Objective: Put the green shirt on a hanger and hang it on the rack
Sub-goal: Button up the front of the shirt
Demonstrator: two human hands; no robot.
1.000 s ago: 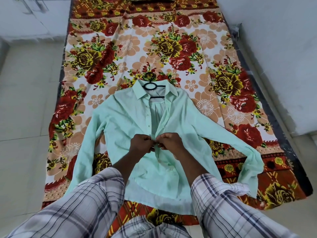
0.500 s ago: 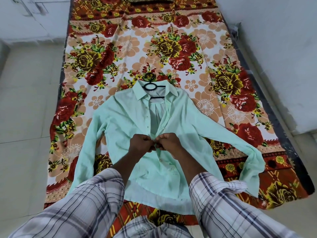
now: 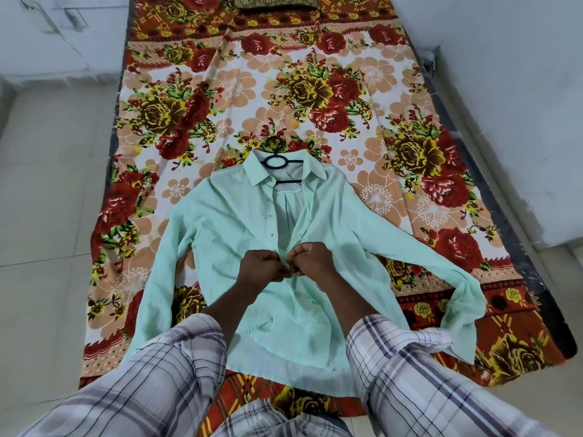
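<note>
Left hand (image 3: 260,268), right hand (image 3: 310,261) fingers still pinch green shirt (image 3: 220,234) placket; hanger (image 3: 277,162) unmoved.

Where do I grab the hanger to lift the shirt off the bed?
On the hanger, grip the black neck loop showing in the open collar, from above at the collar end. Its arms are buried inside the green shirt, flat on the floral sheet, so the neck looks the only bare part. The left hand and right hand pinch the placket.
</note>
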